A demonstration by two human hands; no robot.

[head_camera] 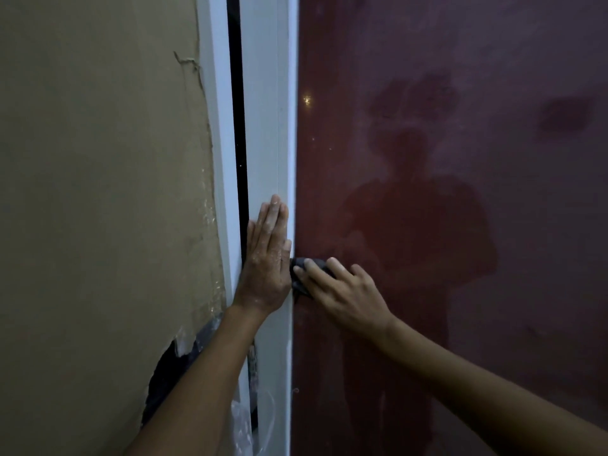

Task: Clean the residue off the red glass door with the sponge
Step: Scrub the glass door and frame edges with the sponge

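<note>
The red glass door (pixel 460 192) fills the right side, hazy with smeared whitish residue and showing a dim reflection of a person. Its white frame (pixel 268 126) runs vertically down the middle. My left hand (pixel 268 258) lies flat on that frame, fingers straight and pointing up. Just to its right, my right hand (pixel 342 291) presses a dark sponge (pixel 297 284) against the glass at the frame's edge, fingers spread over it. Most of the sponge is hidden under the fingers.
A beige wall (pixel 98 192) with cracked, peeling paint stands left of the frame. A dark gap (pixel 237 126) runs between the frame parts. Torn plastic film (pixel 243 422) hangs near the bottom of the frame, beside a dark hole in the wall (pixel 164 373).
</note>
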